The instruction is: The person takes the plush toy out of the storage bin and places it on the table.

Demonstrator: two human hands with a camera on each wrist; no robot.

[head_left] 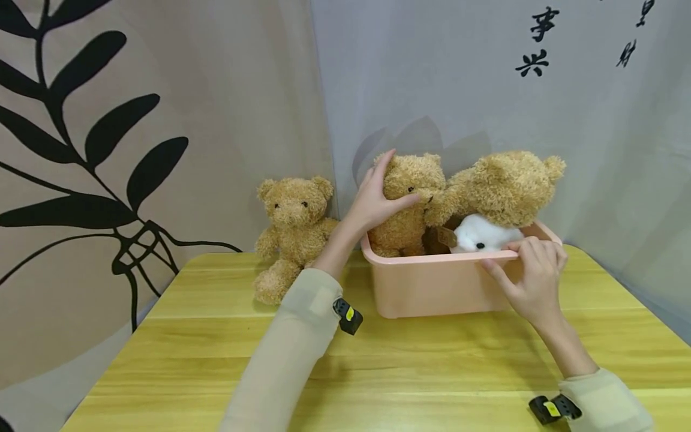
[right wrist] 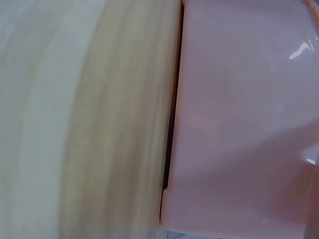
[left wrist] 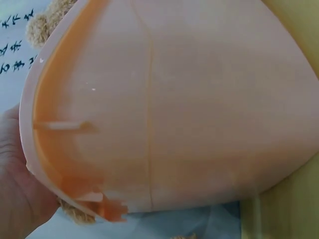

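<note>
A pink plastic bin [head_left: 442,288] stands at the back right of the table with plush toys in it. My left hand [head_left: 376,201] is at the bin's left end, fingers and thumb spread straight against a sitting teddy bear [head_left: 396,231]. In the left wrist view that hand [left wrist: 25,184] shows beyond the bin's rim. With my right hand [head_left: 540,276] I grip the front rim near the right corner, thumb outside. Another teddy bear [head_left: 513,186] leans across the bin, over a white plush toy [head_left: 483,234] that is partly hidden.
A third teddy bear [head_left: 294,234] sits on the wooden table [head_left: 432,372] left of the bin, partly behind my left forearm. A curtain [head_left: 442,72] with black characters and a leaf print hangs close behind the table.
</note>
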